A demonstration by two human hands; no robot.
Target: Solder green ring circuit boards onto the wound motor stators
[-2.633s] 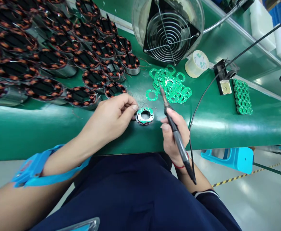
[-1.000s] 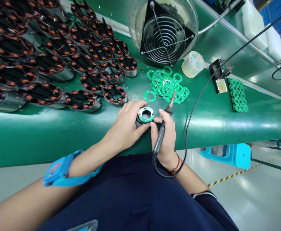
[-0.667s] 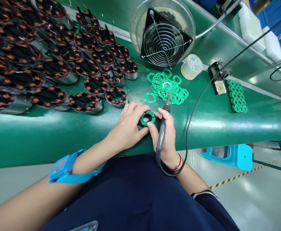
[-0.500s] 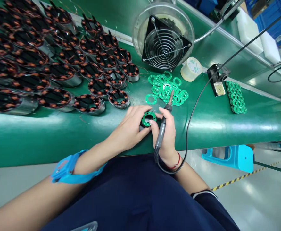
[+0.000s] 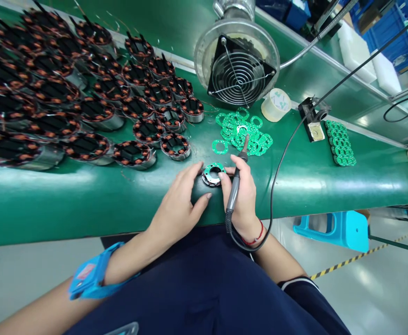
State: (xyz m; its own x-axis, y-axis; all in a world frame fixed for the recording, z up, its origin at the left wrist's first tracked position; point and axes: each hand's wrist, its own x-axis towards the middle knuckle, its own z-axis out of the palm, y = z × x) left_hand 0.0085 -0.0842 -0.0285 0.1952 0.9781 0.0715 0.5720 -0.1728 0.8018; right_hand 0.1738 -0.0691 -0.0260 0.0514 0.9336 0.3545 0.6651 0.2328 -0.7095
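A small motor stator topped with a green ring circuit board [image 5: 213, 173] sits on the green table [image 5: 85, 195] near its front edge. My left hand [image 5: 181, 204] rests just left of it, fingers spread, fingertips close to the stator's side. My right hand [image 5: 242, 195] grips a soldering iron [image 5: 236, 179] like a pen, its tip pointing away from me toward a pile of loose green ring boards [image 5: 244, 132]. The thumb and forefinger of the right hand touch the stator's right side.
Several copper-wound stators [image 5: 85, 107] crowd the left half of the table. A fan in a clear round housing [image 5: 238, 70], a tape roll [image 5: 276, 104], an iron stand [image 5: 312, 123] and a stack of green boards [image 5: 340, 143] stand behind. A blue stool [image 5: 332, 230] stands below right.
Earlier both hands lifted and tilted the stator with its green board. It now lies flat on the table, and my left hand has opened and drawn back beside it. The iron stays in my right hand.
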